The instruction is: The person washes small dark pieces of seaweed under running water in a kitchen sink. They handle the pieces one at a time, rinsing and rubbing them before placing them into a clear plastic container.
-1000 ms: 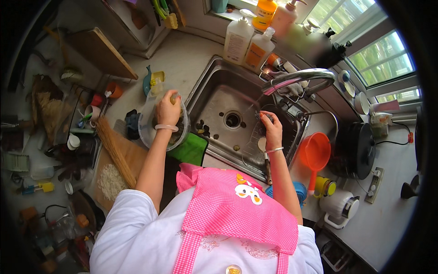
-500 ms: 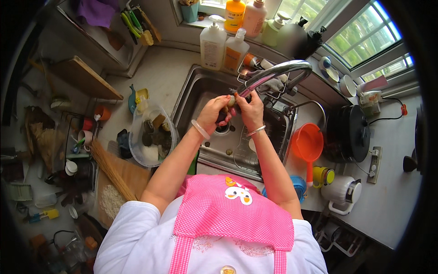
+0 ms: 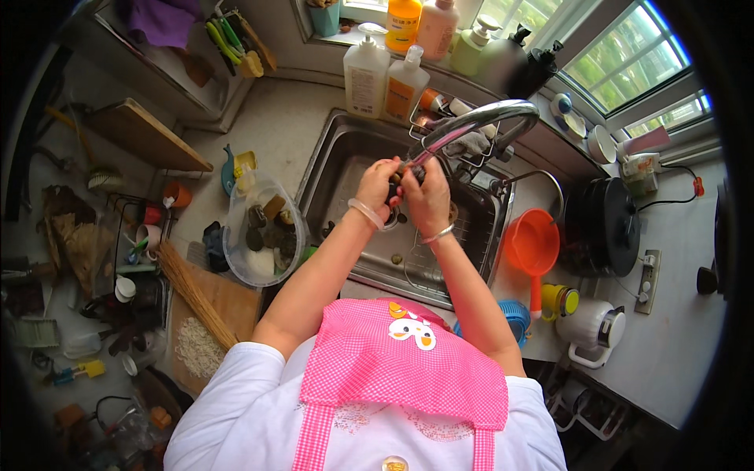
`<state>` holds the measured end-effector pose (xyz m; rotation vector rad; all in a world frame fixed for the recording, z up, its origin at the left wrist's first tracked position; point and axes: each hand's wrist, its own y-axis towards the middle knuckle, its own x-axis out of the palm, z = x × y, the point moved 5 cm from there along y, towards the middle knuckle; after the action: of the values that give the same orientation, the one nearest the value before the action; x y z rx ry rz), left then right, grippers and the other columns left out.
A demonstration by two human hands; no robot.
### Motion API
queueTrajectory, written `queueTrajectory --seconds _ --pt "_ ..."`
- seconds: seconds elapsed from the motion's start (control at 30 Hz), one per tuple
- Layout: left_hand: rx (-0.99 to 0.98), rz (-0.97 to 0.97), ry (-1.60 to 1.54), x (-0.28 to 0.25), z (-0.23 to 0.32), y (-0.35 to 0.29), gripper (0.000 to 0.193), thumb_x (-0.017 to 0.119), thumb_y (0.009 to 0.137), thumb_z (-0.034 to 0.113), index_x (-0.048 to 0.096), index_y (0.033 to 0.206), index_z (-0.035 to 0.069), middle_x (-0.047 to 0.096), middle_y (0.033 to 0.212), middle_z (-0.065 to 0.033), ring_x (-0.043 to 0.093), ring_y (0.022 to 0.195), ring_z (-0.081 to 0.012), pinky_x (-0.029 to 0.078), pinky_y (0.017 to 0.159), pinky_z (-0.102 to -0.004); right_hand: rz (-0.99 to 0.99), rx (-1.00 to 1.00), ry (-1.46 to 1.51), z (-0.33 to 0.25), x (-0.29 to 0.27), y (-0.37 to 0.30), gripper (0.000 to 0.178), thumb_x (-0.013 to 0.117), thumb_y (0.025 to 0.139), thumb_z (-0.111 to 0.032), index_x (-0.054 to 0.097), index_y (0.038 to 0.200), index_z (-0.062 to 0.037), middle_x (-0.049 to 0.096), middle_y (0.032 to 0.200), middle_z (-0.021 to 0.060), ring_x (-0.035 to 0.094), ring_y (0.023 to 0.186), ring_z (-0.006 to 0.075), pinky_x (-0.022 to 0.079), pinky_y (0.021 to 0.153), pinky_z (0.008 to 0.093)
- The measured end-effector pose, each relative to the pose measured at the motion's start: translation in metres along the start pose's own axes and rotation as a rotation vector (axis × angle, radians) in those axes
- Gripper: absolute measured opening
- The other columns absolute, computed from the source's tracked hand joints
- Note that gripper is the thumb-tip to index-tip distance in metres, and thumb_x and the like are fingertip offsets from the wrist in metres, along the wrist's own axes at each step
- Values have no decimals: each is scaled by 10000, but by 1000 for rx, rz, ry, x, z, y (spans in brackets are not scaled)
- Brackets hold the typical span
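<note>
Over the steel sink (image 3: 357,263), my left hand (image 3: 375,188) and my right hand (image 3: 427,201) come together just beneath the chrome faucet (image 3: 471,119). Both are closed around a small dark, rounded, stone-like thing (image 3: 403,174); the fingers cover most of it, so its exact kind is hidden. A few small dark bits, one of them a brownish lump (image 3: 397,258), lie on the sink bottom below. To the left of the sink stands a see-through plastic tub (image 3: 233,253), holding several dark stone-like pieces (image 3: 256,237) and something white.
Pump bottles (image 3: 366,81) line the sink's far edge. A wire rack (image 3: 452,129) sits behind the faucet. Right of the sink are an orange ladle-shaped scoop (image 3: 532,250), a black pot (image 3: 601,228) and a white kettle (image 3: 589,326). A straw brush (image 3: 196,298) lies on a wooden board at left.
My right hand has shifted slightly left and turned, back of the hand more upward. My left hand has moved slightly right. A pale part between the fingers earlier is now mostly covered.
</note>
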<state>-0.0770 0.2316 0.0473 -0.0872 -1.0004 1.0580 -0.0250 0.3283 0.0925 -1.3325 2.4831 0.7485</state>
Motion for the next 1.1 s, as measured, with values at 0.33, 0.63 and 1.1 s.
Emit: queueTrajectory --seconds 0.33,0.63,1.1 --pt "23 -10 92 -2 -5 -4 120 595 919 225 546 924 116 558 717 -4 491 516 -90 339 382 -218 -72 30 -26 -14 -10 8 144 608 830 -130 537 906 -30 588 884 168 582 836 350 459 717 424" --pt "18 -153 141 5 2 -13 124 590 924 178 562 1004 88 552 781 7 501 634 -97 362 471 -212 -82 248 174 1 -16 14 197 603 837 -157 545 934 4 605 723 158 594 603 225 470 569 357" --pt "143 -39 71 1 14 -11 137 625 886 102 607 1015 59 614 823 9 507 614 -66 369 472 -197 -103 151 135 -21 -14 -8 180 619 856 -160 552 901 1 609 824 170 613 703 273 470 623 364"
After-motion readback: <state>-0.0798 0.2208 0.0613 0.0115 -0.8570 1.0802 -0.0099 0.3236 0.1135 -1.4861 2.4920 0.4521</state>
